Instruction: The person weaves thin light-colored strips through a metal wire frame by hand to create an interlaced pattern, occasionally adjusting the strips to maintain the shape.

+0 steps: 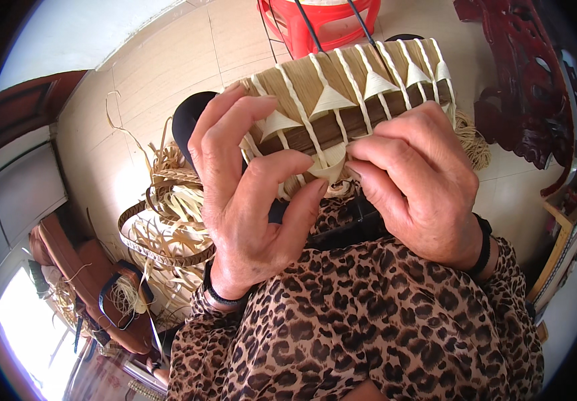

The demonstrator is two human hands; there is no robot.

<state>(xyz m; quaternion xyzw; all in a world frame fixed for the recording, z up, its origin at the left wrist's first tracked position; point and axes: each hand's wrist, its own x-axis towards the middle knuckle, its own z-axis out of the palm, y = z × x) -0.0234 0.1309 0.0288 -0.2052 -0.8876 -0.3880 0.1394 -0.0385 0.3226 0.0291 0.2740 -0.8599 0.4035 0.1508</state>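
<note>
Across my lap lies a straw-coloured woven piece point(288, 80) of fine strands, bound by several twisted white cords point(293, 100) and laid over a dark brown band point(322, 131). Pale strips folded into triangles point(333, 100) sit between the cords. My left hand point(242, 200) pinches the left side of a lower folded strip point(329, 164) between thumb and forefinger, its other fingers raised over the piece's left end. At the same strip's right edge, my right hand point(422, 180) has thumb and forefinger pressed together. The fingertips hide part of the strip.
Loose strips and a coiled braided band point(161, 250) lie on the left, beside a brown wooden bench point(81, 274). A red plastic stool point(322, 30) stands ahead. Carved dark red furniture point(519, 87) is at right. Loose fibre ends point(473, 140) hang from the piece's right end.
</note>
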